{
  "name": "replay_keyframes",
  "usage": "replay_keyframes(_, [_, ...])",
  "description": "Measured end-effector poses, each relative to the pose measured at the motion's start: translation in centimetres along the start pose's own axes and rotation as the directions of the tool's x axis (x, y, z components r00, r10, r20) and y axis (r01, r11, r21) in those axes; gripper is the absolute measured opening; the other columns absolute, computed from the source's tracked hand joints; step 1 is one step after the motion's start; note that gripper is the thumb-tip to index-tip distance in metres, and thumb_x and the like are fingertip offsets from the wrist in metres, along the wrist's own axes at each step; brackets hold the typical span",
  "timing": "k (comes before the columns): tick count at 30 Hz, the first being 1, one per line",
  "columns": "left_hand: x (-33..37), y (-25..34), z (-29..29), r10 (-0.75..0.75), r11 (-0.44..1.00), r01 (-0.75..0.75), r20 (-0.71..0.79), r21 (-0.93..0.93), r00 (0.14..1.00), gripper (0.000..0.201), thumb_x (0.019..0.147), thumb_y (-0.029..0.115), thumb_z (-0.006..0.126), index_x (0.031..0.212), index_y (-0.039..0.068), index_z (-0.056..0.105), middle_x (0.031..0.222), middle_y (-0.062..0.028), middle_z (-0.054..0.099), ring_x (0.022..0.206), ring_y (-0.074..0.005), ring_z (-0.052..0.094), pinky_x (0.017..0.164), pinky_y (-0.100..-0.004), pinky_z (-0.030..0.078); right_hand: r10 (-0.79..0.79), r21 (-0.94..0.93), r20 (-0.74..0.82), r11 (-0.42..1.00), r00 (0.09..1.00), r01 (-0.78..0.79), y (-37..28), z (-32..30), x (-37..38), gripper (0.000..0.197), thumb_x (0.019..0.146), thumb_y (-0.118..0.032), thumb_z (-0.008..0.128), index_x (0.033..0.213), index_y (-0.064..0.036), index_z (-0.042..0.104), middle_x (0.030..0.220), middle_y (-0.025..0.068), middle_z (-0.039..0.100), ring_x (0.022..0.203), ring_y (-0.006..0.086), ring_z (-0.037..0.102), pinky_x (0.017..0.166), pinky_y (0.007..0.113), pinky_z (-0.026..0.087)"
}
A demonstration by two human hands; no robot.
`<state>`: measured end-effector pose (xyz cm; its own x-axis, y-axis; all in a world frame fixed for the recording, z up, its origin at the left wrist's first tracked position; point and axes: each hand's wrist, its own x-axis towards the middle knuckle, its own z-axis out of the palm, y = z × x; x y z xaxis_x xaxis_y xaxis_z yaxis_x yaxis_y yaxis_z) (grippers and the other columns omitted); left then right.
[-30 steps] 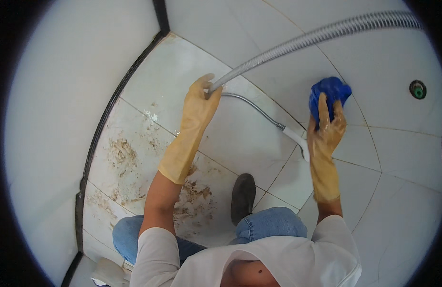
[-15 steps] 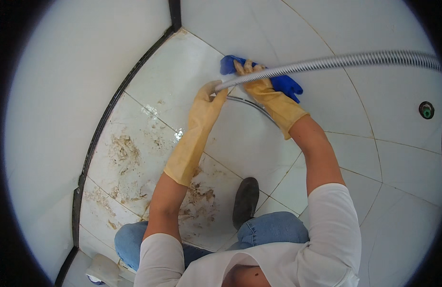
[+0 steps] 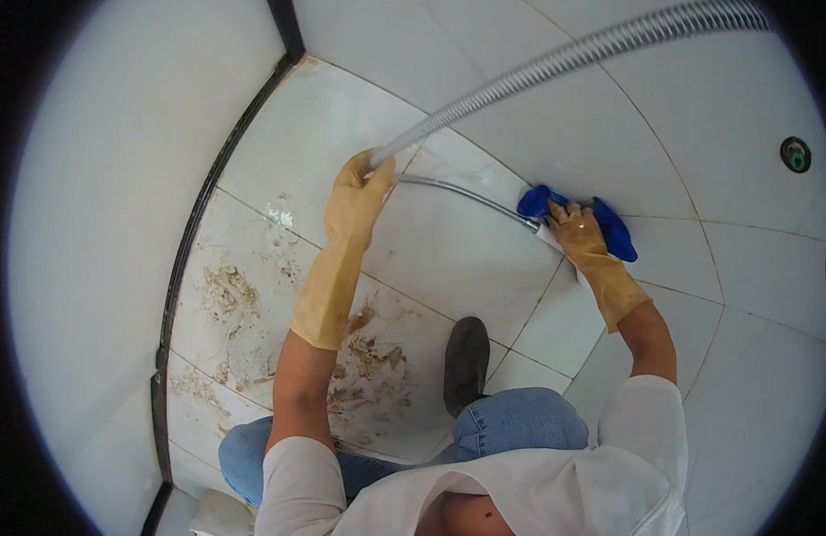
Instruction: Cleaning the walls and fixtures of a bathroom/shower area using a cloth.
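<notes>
Both my hands wear long yellow rubber gloves. My left hand (image 3: 359,196) is closed around a ribbed metal shower hose (image 3: 520,85), which arches up from it to the upper right. A lower stretch of the hose runs from that hand to a white handle (image 3: 550,238) on the floor, partly hidden by my right glove. Against the foot of the tiled wall, my right hand (image 3: 578,237) presses on a crumpled blue cloth (image 3: 617,234). The cloth sticks out on both sides of the fingers.
Brown dirt smears (image 3: 373,357) cover floor tiles left of my dark shoe (image 3: 467,362). A black-edged frame (image 3: 199,214) borders the floor at left. A round metal fitting with a green centre (image 3: 795,154) sits in the right wall. A pale object (image 3: 221,514) stands at bottom left.
My right hand and the blue cloth have moved right and nearer along the wall's foot. My left hand has shifted slightly left, the hose arches higher, and the white handle now shows.
</notes>
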<state>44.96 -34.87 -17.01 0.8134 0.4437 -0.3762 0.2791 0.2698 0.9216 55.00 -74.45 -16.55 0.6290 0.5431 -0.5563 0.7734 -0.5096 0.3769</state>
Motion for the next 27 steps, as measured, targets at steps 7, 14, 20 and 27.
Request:
replay_keyframes(7, [0.7,-0.2,1.1,0.012,1.000,-0.012,0.008,0.023,1.000,0.047,0.094,0.035,0.070,0.122,-0.001,0.063,0.102,-0.0070,0.068,0.085,-0.0139,0.067,0.080,-0.0267,0.052,0.378,0.931,-0.122,0.363,0.918,-0.026,-1.8,-6.0,-4.8,0.059,0.082,0.000,0.062,0.139,-0.0139,0.059,0.144,0.0075,0.055,0.113,0.0267,0.060,0.093,0.039,0.052])
replay_keyframes(14, [0.5,1.1,1.2,-0.083,0.984,0.083,-0.004,0.158,0.997,0.045,0.094,0.039,0.070,0.107,-0.004,0.066,0.082,-0.0067,0.068,0.057,-0.0107,0.060,0.058,-0.0238,0.053,0.102,0.406,0.243,-0.914,0.965,-0.006,-7.1,-5.0,-2.1,0.061,0.081,-0.014,0.068,0.138,-0.0034,0.053,0.108,0.0131,0.066,0.087,0.0246,0.066,0.078,0.038,0.059])
replay_keyframes(20, [-0.1,1.9,0.7,-0.149,0.923,0.146,-0.018,0.357,0.989,0.049,0.090,0.049,0.067,0.108,0.003,0.069,0.082,-0.0040,0.070,0.060,-0.0124,0.064,0.064,-0.0281,0.049,0.111,0.478,0.192,-0.878,0.975,0.006,-7.7,-7.9,-2.0,0.059,0.083,-0.020,0.068,0.138,-0.0019,0.052,0.113,0.0146,0.064,0.091,0.0260,0.065,0.078,0.040,0.059])
replay_keyframes(27, [0.9,-1.7,-0.2,0.237,0.764,-0.175,-0.018,0.621,0.971,0.047,0.091,0.042,0.069,0.116,0.002,0.068,0.085,-0.0083,0.070,0.067,-0.0161,0.067,0.067,-0.0290,0.052,0.133,0.544,0.453,-0.824,0.881,-0.156,-7.2,-6.1,-4.4,0.058,0.088,-0.021,0.069,0.141,-0.0032,0.050,0.115,0.0139,0.063,0.094,0.0246,0.065,0.077,0.039,0.059])
